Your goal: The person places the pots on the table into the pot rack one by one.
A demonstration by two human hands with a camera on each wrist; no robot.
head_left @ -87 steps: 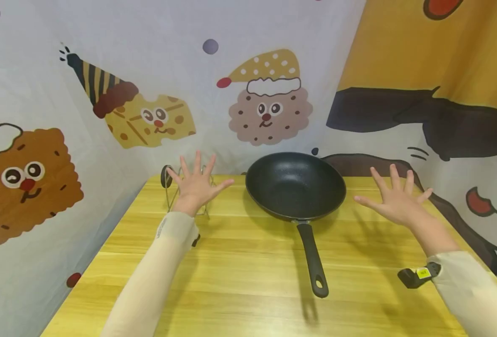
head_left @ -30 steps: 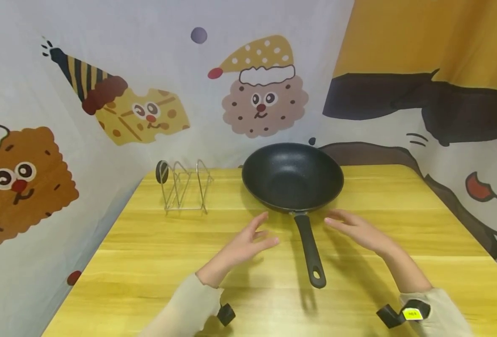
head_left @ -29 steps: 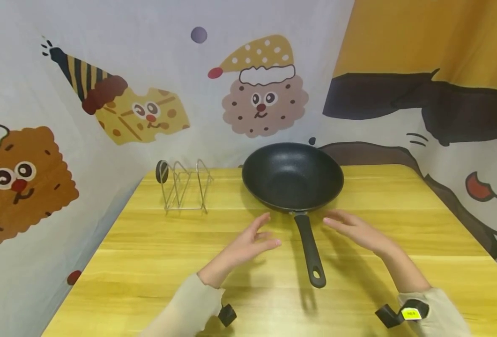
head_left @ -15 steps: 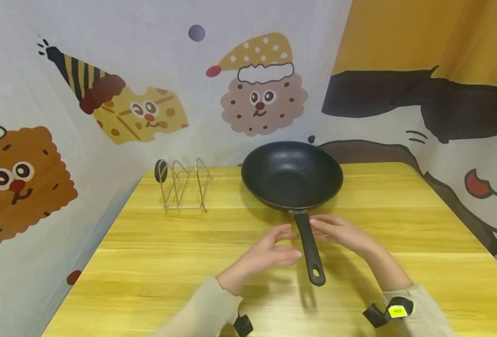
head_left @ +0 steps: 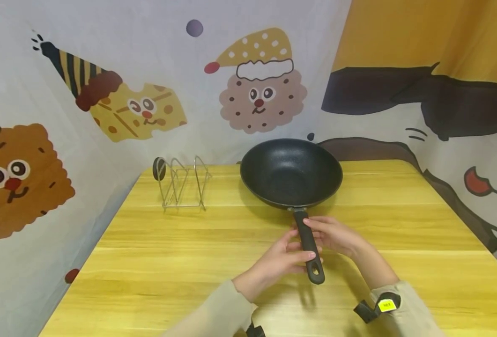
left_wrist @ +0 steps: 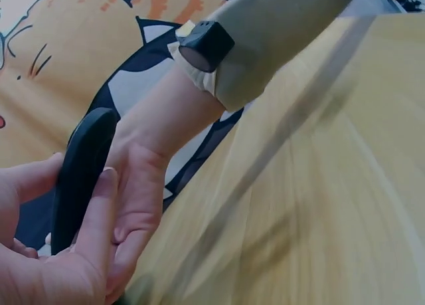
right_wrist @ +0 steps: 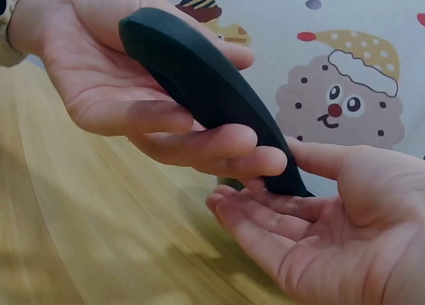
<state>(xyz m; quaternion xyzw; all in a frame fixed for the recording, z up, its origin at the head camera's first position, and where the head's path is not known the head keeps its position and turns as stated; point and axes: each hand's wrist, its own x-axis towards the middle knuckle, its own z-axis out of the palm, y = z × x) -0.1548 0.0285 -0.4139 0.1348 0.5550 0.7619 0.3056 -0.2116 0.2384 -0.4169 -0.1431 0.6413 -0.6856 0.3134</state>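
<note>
A black wok (head_left: 291, 175) sits at the back of the table, its long handle (head_left: 307, 236) pointing toward me. My left hand (head_left: 279, 260) holds the lower part of that handle, thumb on top and fingers underneath. Nearer the bowl, my right hand (head_left: 337, 236) pinches the handle from the right, with the thumb on its upper face. In the right wrist view, the left hand's fingers (right_wrist: 226, 142) wrap under the handle, while the right hand (right_wrist: 352, 218) has its thumb against the side and its fingers below. The left wrist view shows both hands around the dark handle (left_wrist: 83, 172).
A wire rack (head_left: 185, 185) with a black round piece on its left side stands at the table's back left. The wooden table (head_left: 181, 262) meets a cartoon-printed cloth (head_left: 214, 112) at the back and sides.
Both hands were spread wide above the table. They have come inward to the wok's handle from either side and now hold it. The wok and rack have stayed in place.
</note>
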